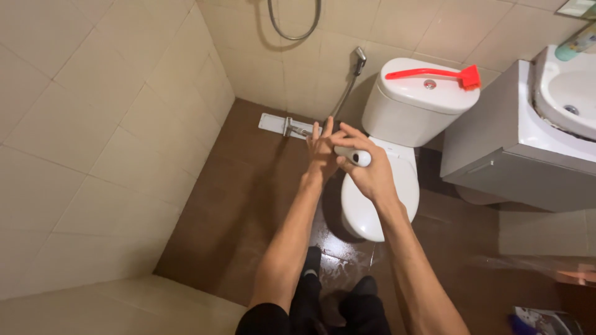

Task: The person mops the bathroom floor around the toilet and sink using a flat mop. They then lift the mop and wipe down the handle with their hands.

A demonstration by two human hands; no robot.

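Fingers of right hand [367, 170] curling around white spray nozzle [355, 156] above toilet lid [397, 186]; left hand [323, 152] fingers spreading, touching it. Likely light, rigid, wet-slippery; gripping mid-body.

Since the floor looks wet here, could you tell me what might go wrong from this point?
The brown floor shines with water around the person's feet, so a slip seems possible. The right hand holds a small white object above the closed toilet lid while the left hand touches it; wet fingers could let it drop. The red brush lying on the tank could be knocked off.
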